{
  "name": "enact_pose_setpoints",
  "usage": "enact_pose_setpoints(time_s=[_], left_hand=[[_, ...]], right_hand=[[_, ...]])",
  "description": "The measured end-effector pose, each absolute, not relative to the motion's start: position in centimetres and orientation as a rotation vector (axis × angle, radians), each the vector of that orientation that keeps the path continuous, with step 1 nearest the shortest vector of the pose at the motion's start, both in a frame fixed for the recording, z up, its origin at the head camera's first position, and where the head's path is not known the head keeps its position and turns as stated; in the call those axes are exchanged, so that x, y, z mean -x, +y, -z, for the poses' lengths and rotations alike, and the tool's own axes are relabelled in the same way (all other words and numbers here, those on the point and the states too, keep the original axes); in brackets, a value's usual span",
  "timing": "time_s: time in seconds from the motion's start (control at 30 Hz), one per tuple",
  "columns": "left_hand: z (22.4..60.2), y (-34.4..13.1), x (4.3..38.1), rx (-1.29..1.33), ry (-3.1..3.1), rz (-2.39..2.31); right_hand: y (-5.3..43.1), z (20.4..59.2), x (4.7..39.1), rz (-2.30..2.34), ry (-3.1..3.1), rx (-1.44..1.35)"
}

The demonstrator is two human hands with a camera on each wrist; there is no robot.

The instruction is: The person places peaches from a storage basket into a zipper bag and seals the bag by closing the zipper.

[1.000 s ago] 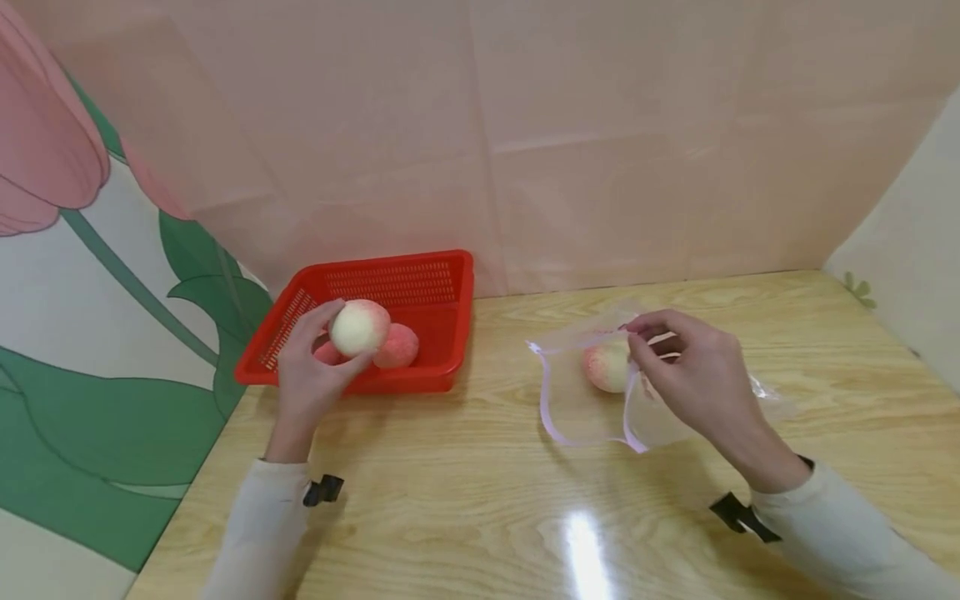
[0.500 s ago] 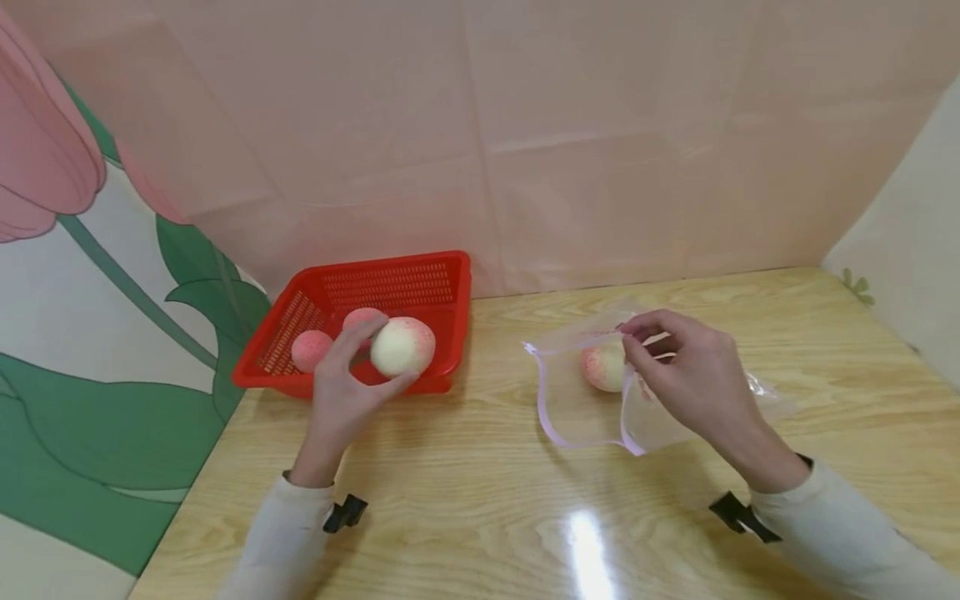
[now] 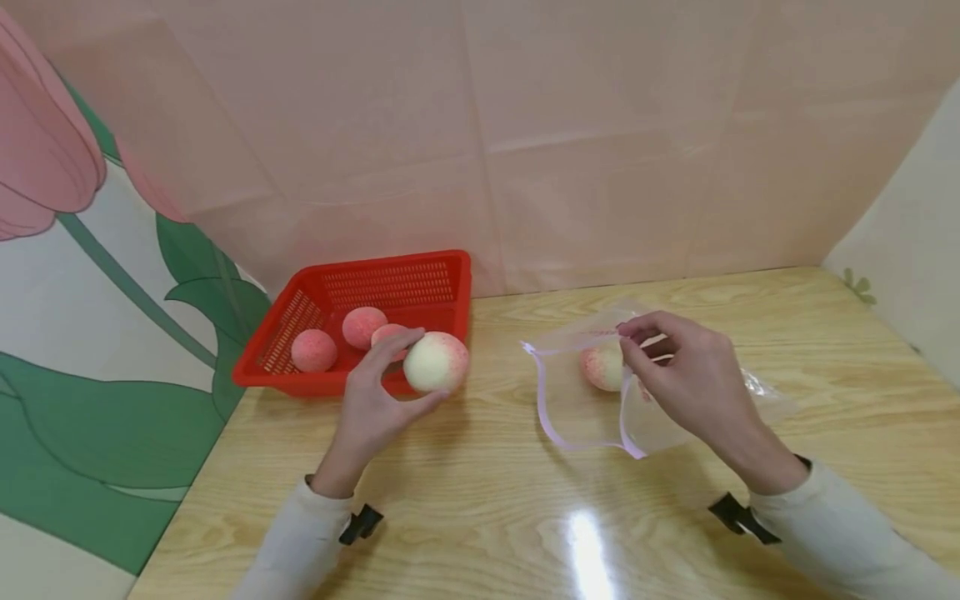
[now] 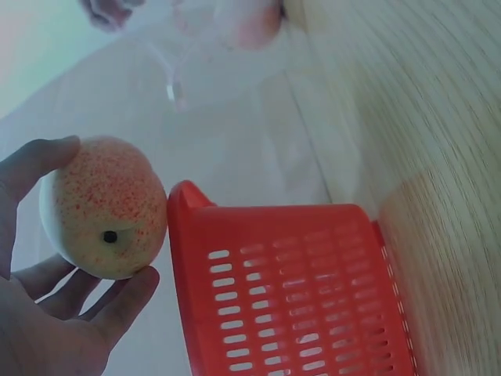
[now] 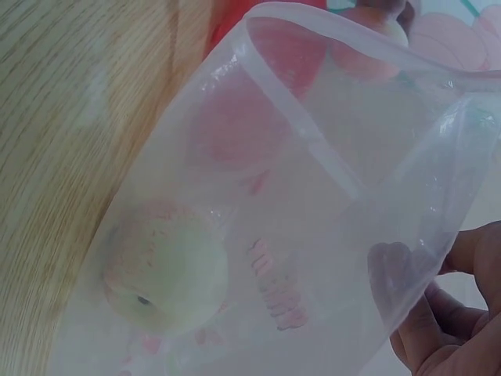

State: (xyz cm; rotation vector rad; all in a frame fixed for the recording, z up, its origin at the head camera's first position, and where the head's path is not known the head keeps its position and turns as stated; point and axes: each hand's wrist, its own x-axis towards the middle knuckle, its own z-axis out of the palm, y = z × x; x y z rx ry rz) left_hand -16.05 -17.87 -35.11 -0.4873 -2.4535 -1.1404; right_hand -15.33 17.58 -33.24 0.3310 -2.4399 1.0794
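My left hand point(image 3: 378, 412) grips a cream-and-pink peach point(image 3: 435, 362) between thumb and fingers, above the front right corner of the red basket point(image 3: 292, 387). In the left wrist view the peach point(image 4: 106, 207) shows a small dark spot. With thumb and fingertips my right hand point(image 3: 693, 375) pinches the edge of a clear zip bag point(image 3: 577, 421), whose lilac-edged mouth gapes toward the left. Inside the bag lies another peach point(image 5: 164, 266), seen through the film. Several pink peaches point(image 3: 313, 350) sit in the basket, one partly hidden behind my left fingers.
The wood-grain table point(image 3: 480, 517) carries the basket on the left and the bag on the right. A pink sheet point(image 3: 600, 167) hangs behind it. A wall with painted tulips point(image 3: 112, 333) stands at the left, a pale wall point(image 3: 915, 233) at the right.
My left hand has moved the peach right and toward me, from over the basket's middle to its front right corner, uncovering the peaches inside. My right hand and the bag have stayed nearly still.
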Motion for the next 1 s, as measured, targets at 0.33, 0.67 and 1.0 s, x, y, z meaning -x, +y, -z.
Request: enact_pose_setpoints(time_s=[0.33, 0.67, 1.0], left_hand=[[35.3, -17.0, 15.7, 0.550, -2.469, 1.174], [36.2, -15.2, 14.8, 0.704, -2.425, 1.206], [36.9, -13.2, 14.2, 0.837, -2.446, 1.189]], right_hand=[[17.4, 33.5, 15.2, -1.082, -2.433, -0.351], [16.9, 33.7, 15.1, -1.054, -2.443, -0.362], [16.7, 33.9, 15.3, -1.020, -2.438, -0.372]])
